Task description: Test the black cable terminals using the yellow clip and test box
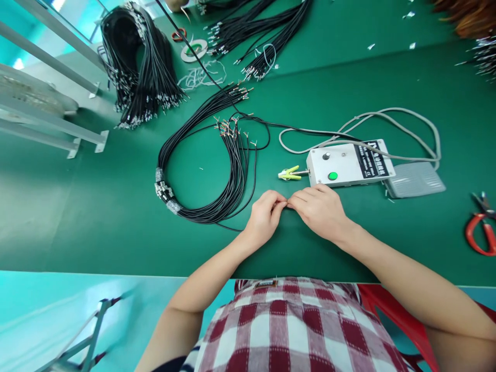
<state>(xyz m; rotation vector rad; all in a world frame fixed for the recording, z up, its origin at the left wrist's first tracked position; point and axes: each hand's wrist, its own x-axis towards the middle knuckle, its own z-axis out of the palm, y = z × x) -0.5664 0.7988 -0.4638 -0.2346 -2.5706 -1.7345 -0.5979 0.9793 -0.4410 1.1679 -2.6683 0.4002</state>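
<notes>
My left hand (265,216) is closed in a pinch on a black cable (231,228), which runs into it from the coiled bundle on the left. My right hand (321,211) is also pinched, and its fingertips meet those of the left. The cable's end is hidden between the fingers. The bundle of black cables (228,194) lies in an open loop, with several stripped copper-coloured wire ends at its top. Just beyond my hands sits a white box (337,163) with a green button (332,176) and a yellow clip (290,173) at its left end.
A grey pedal (415,181) and grey cord (406,114) adjoin the box. Red-handled pliers (480,227) lie far right. More black cables (143,67) hang over a metal frame (58,111) at the left; others (267,31) lie at the back, near a white spool (194,50).
</notes>
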